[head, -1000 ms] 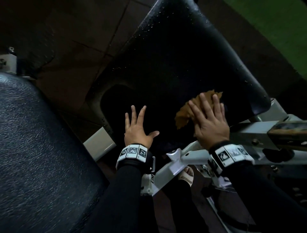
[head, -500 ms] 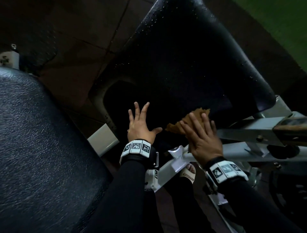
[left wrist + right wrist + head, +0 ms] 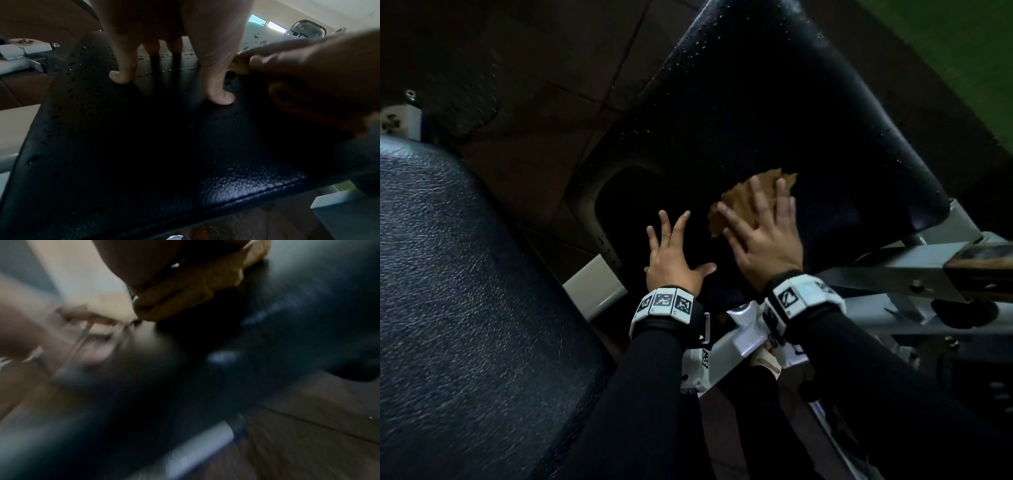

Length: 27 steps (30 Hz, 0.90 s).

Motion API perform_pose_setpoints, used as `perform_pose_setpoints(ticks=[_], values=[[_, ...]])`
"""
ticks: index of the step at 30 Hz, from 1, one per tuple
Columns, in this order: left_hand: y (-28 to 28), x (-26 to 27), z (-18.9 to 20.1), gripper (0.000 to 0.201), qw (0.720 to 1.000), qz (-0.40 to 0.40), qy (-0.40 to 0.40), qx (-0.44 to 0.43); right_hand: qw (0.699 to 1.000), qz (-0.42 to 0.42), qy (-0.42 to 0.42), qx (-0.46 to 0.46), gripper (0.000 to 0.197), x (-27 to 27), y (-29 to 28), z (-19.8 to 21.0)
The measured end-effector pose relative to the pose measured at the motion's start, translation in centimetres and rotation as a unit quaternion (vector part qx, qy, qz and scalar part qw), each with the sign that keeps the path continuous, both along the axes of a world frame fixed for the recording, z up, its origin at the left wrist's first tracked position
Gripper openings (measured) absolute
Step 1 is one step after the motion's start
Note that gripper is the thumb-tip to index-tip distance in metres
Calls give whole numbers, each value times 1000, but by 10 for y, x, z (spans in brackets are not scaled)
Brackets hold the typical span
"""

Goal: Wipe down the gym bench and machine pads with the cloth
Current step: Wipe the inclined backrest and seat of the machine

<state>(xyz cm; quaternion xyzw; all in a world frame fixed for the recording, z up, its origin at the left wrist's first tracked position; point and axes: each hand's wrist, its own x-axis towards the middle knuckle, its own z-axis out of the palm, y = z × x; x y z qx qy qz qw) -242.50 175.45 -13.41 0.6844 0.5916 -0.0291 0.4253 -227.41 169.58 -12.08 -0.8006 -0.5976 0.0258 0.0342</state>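
Observation:
A black padded machine seat (image 3: 774, 113) slopes away from me, dotted with water drops along its far and left edges. An orange-brown cloth (image 3: 739, 200) lies on its near part. My right hand (image 3: 763, 229) presses flat on the cloth with straight, spread fingers. My left hand (image 3: 674, 253) rests flat on the pad just left of it, fingers splayed, holding nothing. In the left wrist view the left fingers (image 3: 121, 71) touch the wet pad (image 3: 144, 146). The right wrist view is blurred; the cloth (image 3: 191, 288) shows under the palm.
A second black textured pad (image 3: 465, 325) fills the lower left. A white metal frame (image 3: 893, 281) runs under the seat to the right, with a white bracket (image 3: 599, 287) between the pads. Dark floor tiles (image 3: 517, 85) lie beyond, and green turf (image 3: 962, 51) at the upper right.
My right hand has pushed the cloth away from the near edge, up and slightly left along the seat, after pulling it toward me. The left hand has stayed flat on the pad.

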Motion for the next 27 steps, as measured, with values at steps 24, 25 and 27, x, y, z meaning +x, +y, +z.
perform_pose_setpoints(ticks=[24,25,27], values=[[60,-25,-3,87,993,92,52,-45,986,-136,90,38,49,38,94,40],[59,-25,-3,88,993,96,46,-45,988,-131,76,22,49,32,103,36],[55,-24,-5,88,993,111,36,-31,993,-108,41,-17,50,16,115,28]])
